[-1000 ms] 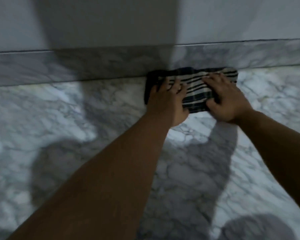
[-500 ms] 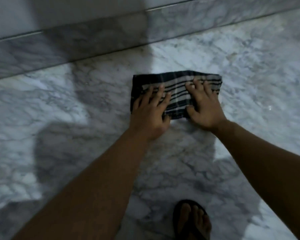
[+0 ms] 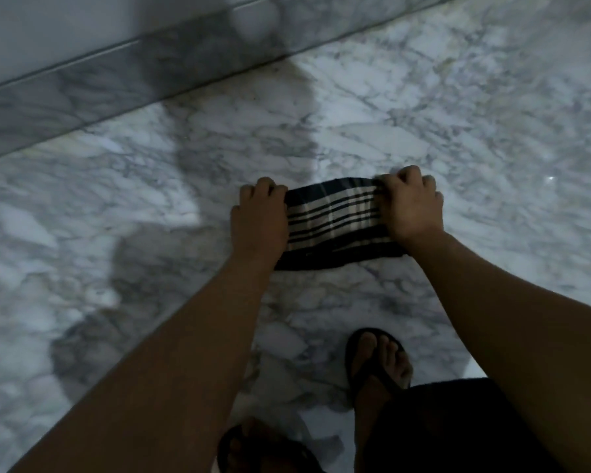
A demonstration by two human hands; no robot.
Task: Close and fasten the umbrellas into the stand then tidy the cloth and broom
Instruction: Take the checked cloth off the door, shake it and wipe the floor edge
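While no umbrellas, stand or broom are showing from where I am crouching, I am judging myself at the cloth-tidying step: my left hand [image 3: 258, 220] is curling round the left end of the folded dark striped cloth [image 3: 335, 221] on the marble floor [image 3: 151, 206], my right hand [image 3: 411, 208] pinching its right end.
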